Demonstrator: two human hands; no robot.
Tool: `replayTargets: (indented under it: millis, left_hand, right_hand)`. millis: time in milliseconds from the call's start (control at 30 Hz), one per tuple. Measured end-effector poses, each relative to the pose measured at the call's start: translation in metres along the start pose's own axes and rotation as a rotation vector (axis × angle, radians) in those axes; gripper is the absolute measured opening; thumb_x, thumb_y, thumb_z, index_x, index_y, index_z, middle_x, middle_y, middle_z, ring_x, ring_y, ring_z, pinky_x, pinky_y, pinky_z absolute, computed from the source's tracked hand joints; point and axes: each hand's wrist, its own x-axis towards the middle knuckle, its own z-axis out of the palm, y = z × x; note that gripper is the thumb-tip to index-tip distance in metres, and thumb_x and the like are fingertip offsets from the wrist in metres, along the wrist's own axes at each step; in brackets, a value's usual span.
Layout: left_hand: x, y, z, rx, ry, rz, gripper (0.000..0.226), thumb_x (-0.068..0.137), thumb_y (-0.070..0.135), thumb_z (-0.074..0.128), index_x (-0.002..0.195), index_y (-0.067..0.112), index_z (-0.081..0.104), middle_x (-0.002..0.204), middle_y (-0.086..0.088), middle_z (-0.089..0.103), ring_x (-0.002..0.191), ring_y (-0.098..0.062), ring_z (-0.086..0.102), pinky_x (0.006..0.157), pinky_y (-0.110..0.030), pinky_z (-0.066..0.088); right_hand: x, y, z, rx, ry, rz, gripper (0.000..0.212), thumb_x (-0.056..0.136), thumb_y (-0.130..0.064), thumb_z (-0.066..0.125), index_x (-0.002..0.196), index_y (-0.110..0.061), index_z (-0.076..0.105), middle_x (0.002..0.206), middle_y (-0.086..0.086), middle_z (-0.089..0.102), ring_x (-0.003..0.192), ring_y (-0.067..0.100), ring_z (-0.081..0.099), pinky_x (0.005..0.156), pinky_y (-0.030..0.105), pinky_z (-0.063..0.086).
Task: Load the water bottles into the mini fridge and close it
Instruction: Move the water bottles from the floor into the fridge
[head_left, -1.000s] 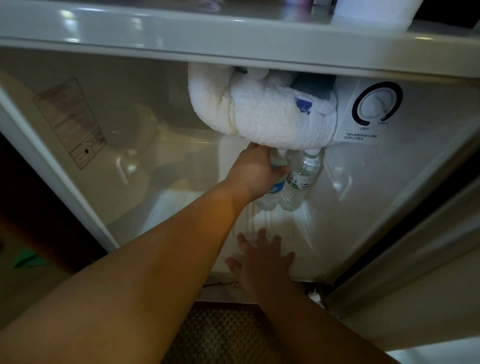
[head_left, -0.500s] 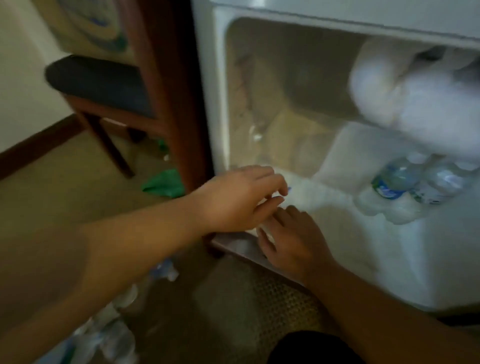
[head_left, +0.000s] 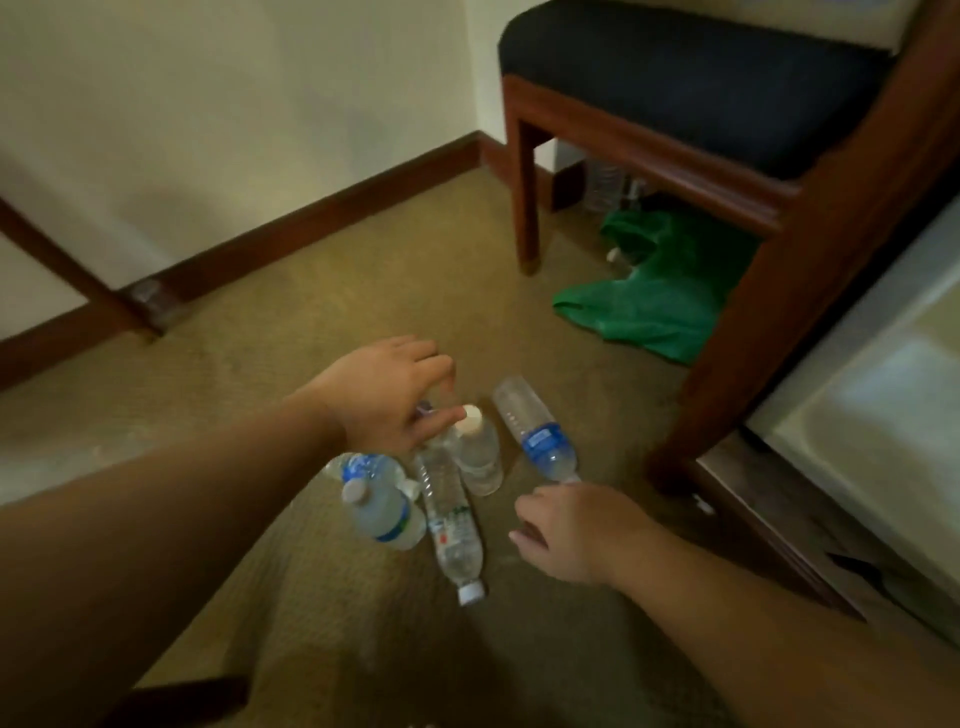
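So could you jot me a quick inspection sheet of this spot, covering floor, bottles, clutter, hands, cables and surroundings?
Surface: tan woven carpet.
Job's things: clear plastic water bottles clustered on the carpet: blue-label bottle lying flat, upright white-capped bottle, long bottle lying flat, leaning blue-label bottle; white mini fridge at the right edge.
Clutter: crumpled green plastic bag under the chair.
Grippers: left hand over the bottles, grip unclear; right hand open, empty.
Cables: nothing seen.
Surroundings: dark-cushioned wooden chair, cream wall, brown baseboard.
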Motion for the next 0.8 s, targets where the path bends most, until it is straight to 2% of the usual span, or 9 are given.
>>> replayTargets:
  millis: [67, 133, 200, 267, 333, 500, 600, 700, 800]
  left_hand:
    - [-0.023, -0.01, 0.02, -0.02, -0.038, -0.088, 0.047, 0.092, 0.077, 0.041, 0.1, 0.034, 0.056, 0.089, 0.013, 0.053, 0.074, -0.005, 0.048, 0.059, -0.014, 0.027]
    - [-0.039, -0.011, 0.035, -0.062, -0.101, -0.168, 0.058, 0.083, 0.087, 0.042, 0.108, 0.036, 0.054, 0.097, 0.012, 0.053, 0.082, -0.007, 0.05, 0.063, -0.019, 0.036]
    - [-0.055, -0.012, 0.049, -0.119, -0.251, -0.257, 0.072, 0.074, 0.092, 0.045, 0.121, 0.039, 0.048, 0.11, 0.01, 0.052, 0.09, -0.008, 0.05, 0.074, -0.029, 0.047]
    - [-0.07, -0.012, 0.06, -0.145, -0.409, -0.292, 0.068, 0.073, 0.084, 0.057, 0.124, 0.039, 0.045, 0.116, 0.007, 0.055, 0.091, -0.01, 0.05, 0.077, -0.031, 0.044]
    - [-0.08, -0.011, 0.066, -0.165, -0.476, -0.297, 0.055, 0.082, 0.065, 0.067, 0.124, 0.035, 0.047, 0.119, 0.003, 0.055, 0.092, -0.014, 0.054, 0.076, -0.029, 0.041]
    - [-0.082, -0.007, 0.06, -0.169, -0.487, -0.303, 0.04, 0.092, 0.048, 0.069, 0.124, 0.027, 0.056, 0.119, 0.0, 0.056, 0.094, -0.013, 0.054, 0.076, -0.028, 0.04]
    - [-0.076, -0.002, 0.045, -0.1, -0.539, -0.224, 0.038, 0.093, 0.046, 0.067, 0.123, 0.026, 0.057, 0.115, 0.004, 0.055, 0.087, -0.009, 0.049, 0.072, -0.027, 0.038]
    - [-0.066, 0.002, 0.016, -0.061, -0.557, -0.117, 0.034, 0.091, 0.043, 0.069, 0.12, 0.03, 0.057, 0.103, 0.013, 0.049, 0.072, 0.0, 0.043, 0.059, -0.02, 0.03]
    - [-0.047, 0.006, -0.027, -0.047, -0.568, -0.042, 0.032, 0.087, 0.048, 0.073, 0.112, 0.036, 0.058, 0.095, 0.018, 0.048, 0.076, 0.003, 0.044, 0.059, -0.017, 0.033]
  right_hand:
    - [0.019, -0.022, 0.028, 0.177, -0.089, 0.231, 0.023, 0.095, -0.057, 0.057, 0.096, -0.034, 0.056, 0.084, -0.009, 0.056, 0.074, 0.007, 0.057, 0.064, 0.028, 0.048]
    - [0.029, -0.037, 0.054, 0.329, -0.144, 0.407, 0.029, 0.09, -0.057, 0.065, 0.106, -0.033, 0.059, 0.085, -0.009, 0.056, 0.075, 0.004, 0.054, 0.065, 0.027, 0.046]
    - [0.038, -0.052, 0.074, 0.437, -0.163, 0.53, 0.044, 0.088, -0.052, 0.071, 0.123, -0.029, 0.057, 0.095, -0.008, 0.058, 0.082, 0.008, 0.055, 0.065, 0.027, 0.044]
    - [0.045, -0.064, 0.088, 0.516, -0.144, 0.636, 0.061, 0.087, -0.045, 0.075, 0.137, -0.025, 0.047, 0.117, 0.0, 0.061, 0.103, 0.018, 0.061, 0.077, 0.031, 0.051]
    - [0.051, -0.076, 0.094, 0.535, -0.124, 0.701, 0.071, 0.086, -0.039, 0.079, 0.143, -0.02, 0.041, 0.13, 0.006, 0.058, 0.117, 0.024, 0.06, 0.092, 0.038, 0.055]
    - [0.056, -0.088, 0.077, 0.456, -0.1, 0.762, 0.063, 0.086, -0.029, 0.08, 0.139, -0.015, 0.049, 0.126, 0.008, 0.06, 0.112, 0.024, 0.062, 0.091, 0.036, 0.057]
    - [0.048, -0.087, 0.042, 0.31, -0.126, 0.687, 0.048, 0.093, -0.028, 0.072, 0.136, -0.014, 0.056, 0.126, 0.007, 0.061, 0.113, 0.023, 0.062, 0.092, 0.033, 0.055]
    - [0.034, -0.088, -0.008, 0.247, -0.088, 0.569, 0.03, 0.099, -0.028, 0.064, 0.126, -0.013, 0.062, 0.12, 0.006, 0.065, 0.109, 0.021, 0.064, 0.092, 0.034, 0.054]
    - [0.013, -0.085, -0.058, 0.162, -0.006, 0.539, 0.027, 0.101, -0.028, 0.061, 0.124, -0.014, 0.063, 0.117, 0.006, 0.065, 0.109, 0.021, 0.063, 0.096, 0.036, 0.054]
